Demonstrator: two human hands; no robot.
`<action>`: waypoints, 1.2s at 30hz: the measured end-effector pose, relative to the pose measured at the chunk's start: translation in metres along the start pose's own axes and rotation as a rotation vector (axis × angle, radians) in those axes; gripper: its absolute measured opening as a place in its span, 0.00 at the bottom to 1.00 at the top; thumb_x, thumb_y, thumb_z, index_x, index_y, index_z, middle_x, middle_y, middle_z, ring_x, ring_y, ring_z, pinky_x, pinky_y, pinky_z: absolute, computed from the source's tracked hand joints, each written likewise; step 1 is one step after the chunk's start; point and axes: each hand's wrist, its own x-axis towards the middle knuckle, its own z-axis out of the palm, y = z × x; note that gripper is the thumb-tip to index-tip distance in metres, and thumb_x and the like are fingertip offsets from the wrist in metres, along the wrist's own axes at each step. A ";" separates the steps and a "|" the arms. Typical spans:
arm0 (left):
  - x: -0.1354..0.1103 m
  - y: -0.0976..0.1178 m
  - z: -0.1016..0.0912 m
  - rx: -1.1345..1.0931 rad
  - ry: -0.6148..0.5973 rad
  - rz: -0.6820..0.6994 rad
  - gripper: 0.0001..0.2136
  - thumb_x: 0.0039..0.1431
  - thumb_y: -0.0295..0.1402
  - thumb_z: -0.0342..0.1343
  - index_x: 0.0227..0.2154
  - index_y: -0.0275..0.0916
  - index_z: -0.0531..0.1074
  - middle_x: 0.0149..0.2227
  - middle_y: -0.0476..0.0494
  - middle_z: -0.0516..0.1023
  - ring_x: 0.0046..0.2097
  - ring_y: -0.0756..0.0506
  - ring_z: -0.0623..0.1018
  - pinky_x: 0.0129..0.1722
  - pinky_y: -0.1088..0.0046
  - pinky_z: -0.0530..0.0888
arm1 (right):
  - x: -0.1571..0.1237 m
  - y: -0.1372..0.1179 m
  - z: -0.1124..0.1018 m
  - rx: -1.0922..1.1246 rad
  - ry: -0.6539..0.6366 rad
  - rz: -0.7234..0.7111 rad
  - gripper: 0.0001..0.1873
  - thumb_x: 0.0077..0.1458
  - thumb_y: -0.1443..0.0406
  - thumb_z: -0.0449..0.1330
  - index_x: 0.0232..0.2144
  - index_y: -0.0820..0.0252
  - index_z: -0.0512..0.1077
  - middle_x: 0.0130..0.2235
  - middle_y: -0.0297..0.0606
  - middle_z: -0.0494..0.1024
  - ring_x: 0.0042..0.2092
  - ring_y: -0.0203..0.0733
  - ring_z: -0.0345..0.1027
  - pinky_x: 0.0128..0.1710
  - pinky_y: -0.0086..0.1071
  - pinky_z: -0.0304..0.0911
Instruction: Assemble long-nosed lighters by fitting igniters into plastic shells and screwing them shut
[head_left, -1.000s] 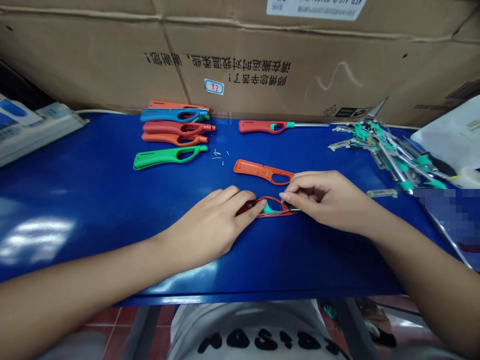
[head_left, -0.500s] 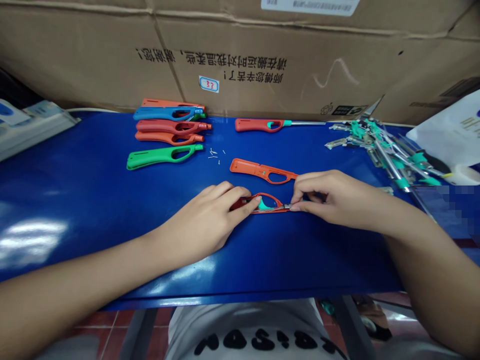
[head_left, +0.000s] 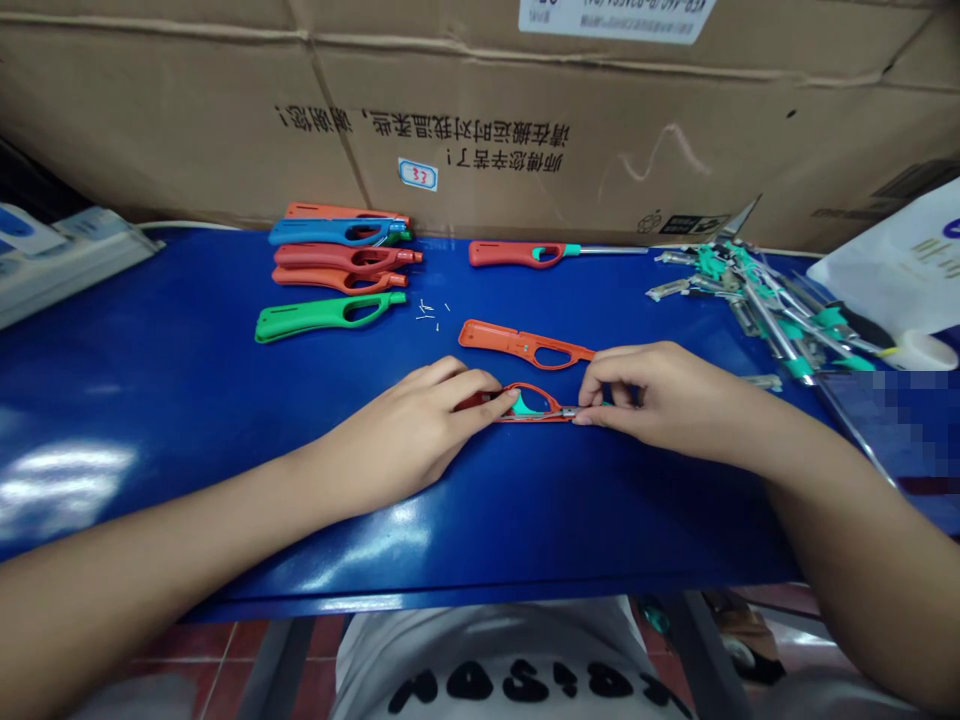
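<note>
An orange lighter half-shell (head_left: 556, 404) lies on the blue table with a teal trigger (head_left: 523, 404) seated by its finger loop. My left hand (head_left: 431, 425) covers the handle end and holds the shell, thumb and index finger beside the trigger. At the front end, my right hand (head_left: 637, 395) pinches the metal nozzle part (head_left: 570, 412); what else its fingers cover is hidden. Just behind lies the matching orange half-shell (head_left: 517, 343), inner side up, its tip close to my right fingers.
Several coloured lighter handles (head_left: 330, 312) lie at the left back, near small screws (head_left: 426, 310). An assembled red lighter (head_left: 517, 254) lies before a cardboard box (head_left: 465, 80). Metal tubes with teal parts (head_left: 772, 300) pile up at right, beside a white bag (head_left: 900, 265).
Both hands keep nearly the same hold on the lighter half-shell and nozzle. The view has shifted slightly; nothing has visibly been let go or taken up.
</note>
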 end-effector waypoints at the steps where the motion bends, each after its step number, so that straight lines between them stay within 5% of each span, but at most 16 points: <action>1: 0.000 0.000 0.000 -0.002 0.000 -0.001 0.21 0.70 0.24 0.48 0.64 0.34 0.65 0.55 0.34 0.73 0.51 0.39 0.70 0.52 0.58 0.76 | 0.000 0.000 -0.001 0.010 -0.004 -0.001 0.08 0.56 0.59 0.66 0.29 0.56 0.77 0.27 0.31 0.74 0.27 0.35 0.62 0.29 0.31 0.55; 6: -0.001 0.001 0.002 -0.038 0.005 -0.015 0.22 0.70 0.22 0.48 0.65 0.35 0.64 0.55 0.34 0.73 0.51 0.40 0.69 0.53 0.58 0.75 | 0.001 0.000 -0.001 0.018 0.002 -0.019 0.14 0.61 0.55 0.61 0.28 0.56 0.77 0.28 0.33 0.76 0.28 0.36 0.63 0.29 0.32 0.56; 16: 0.002 0.003 0.005 -0.114 0.038 -0.024 0.22 0.69 0.21 0.47 0.63 0.34 0.66 0.53 0.34 0.74 0.49 0.41 0.69 0.51 0.61 0.74 | 0.008 -0.003 0.003 -0.003 0.030 0.003 0.10 0.57 0.62 0.64 0.25 0.57 0.74 0.28 0.34 0.76 0.29 0.37 0.65 0.30 0.32 0.56; 24: 0.001 0.003 0.002 -0.094 0.014 -0.039 0.21 0.70 0.22 0.47 0.64 0.36 0.65 0.53 0.35 0.72 0.50 0.41 0.68 0.53 0.60 0.74 | 0.005 0.007 -0.002 0.030 0.053 0.051 0.21 0.54 0.45 0.66 0.28 0.57 0.75 0.27 0.32 0.73 0.28 0.36 0.61 0.27 0.30 0.53; 31: 0.000 0.003 0.001 -0.099 0.014 -0.040 0.20 0.72 0.25 0.46 0.64 0.37 0.66 0.53 0.35 0.73 0.51 0.41 0.69 0.52 0.60 0.75 | 0.005 0.007 -0.009 0.128 0.147 0.051 0.20 0.58 0.48 0.63 0.28 0.59 0.77 0.23 0.30 0.69 0.25 0.34 0.56 0.25 0.30 0.50; 36: 0.000 0.003 0.003 -0.085 0.031 -0.033 0.20 0.72 0.26 0.46 0.64 0.37 0.65 0.52 0.34 0.73 0.50 0.41 0.70 0.51 0.61 0.75 | 0.009 0.005 0.000 0.165 0.060 -0.014 0.16 0.55 0.51 0.66 0.28 0.58 0.77 0.26 0.32 0.72 0.27 0.34 0.56 0.27 0.30 0.51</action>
